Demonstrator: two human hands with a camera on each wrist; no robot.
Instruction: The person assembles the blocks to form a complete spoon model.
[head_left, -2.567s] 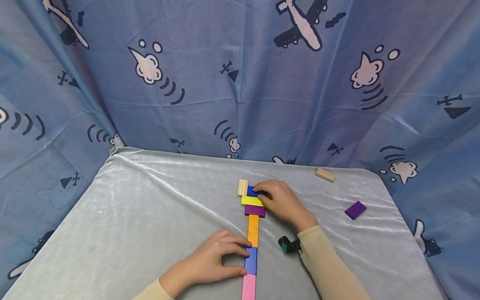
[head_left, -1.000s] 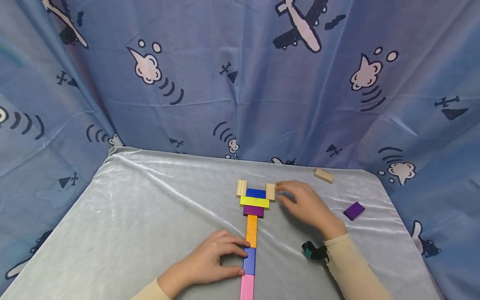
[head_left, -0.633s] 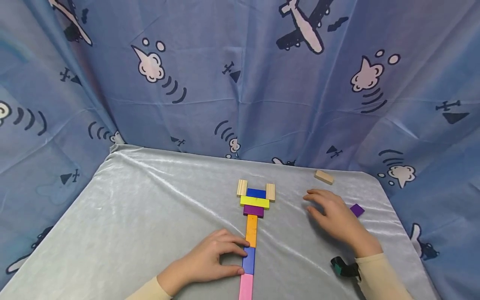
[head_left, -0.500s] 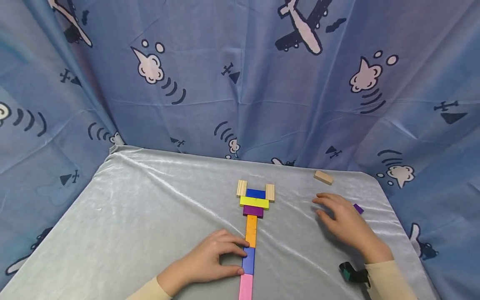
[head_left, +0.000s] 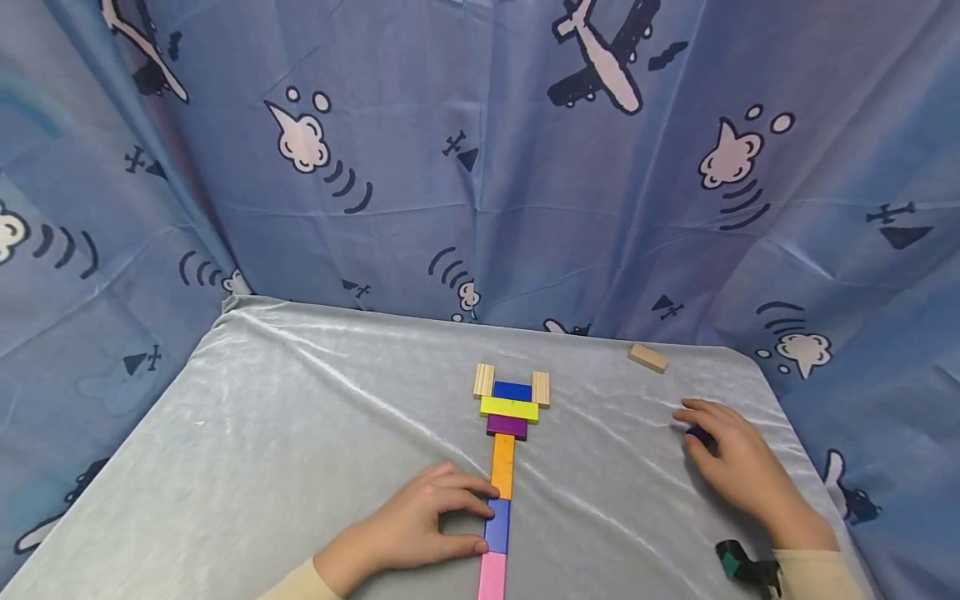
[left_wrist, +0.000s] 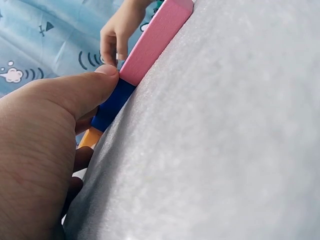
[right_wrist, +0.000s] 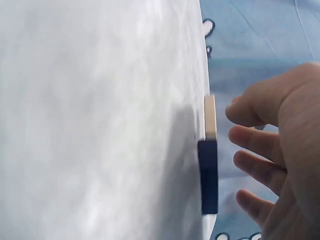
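A line of wooden blocks runs up the cloth in the head view: pink (head_left: 492, 577), blue (head_left: 499, 533), orange (head_left: 503, 467), then crosswise purple (head_left: 507, 426), yellow (head_left: 510, 407) and dark blue (head_left: 513, 391). Plain wood blocks, left (head_left: 484, 381) and right (head_left: 541, 388), flank the dark blue one. My left hand (head_left: 423, 517) rests its fingertips along the line, thumb at the pink-blue joint (left_wrist: 126, 82). Over at the right, my right hand (head_left: 738, 462) hovers above a loose purple block (head_left: 701, 436), dark in the right wrist view (right_wrist: 209, 177), fingers spread and apart from it.
Toward the back right lies another plain wood block (head_left: 648, 358). A grey velvety cloth (head_left: 300, 433) covers the table, and a blue patterned curtain (head_left: 405, 150) hangs around it. A small black device (head_left: 742, 562) sits at the right wrist.
After leaving a plain wood block at the right of the dark blue one, my right hand has moved right to the loose purple block. The left hand stays put.
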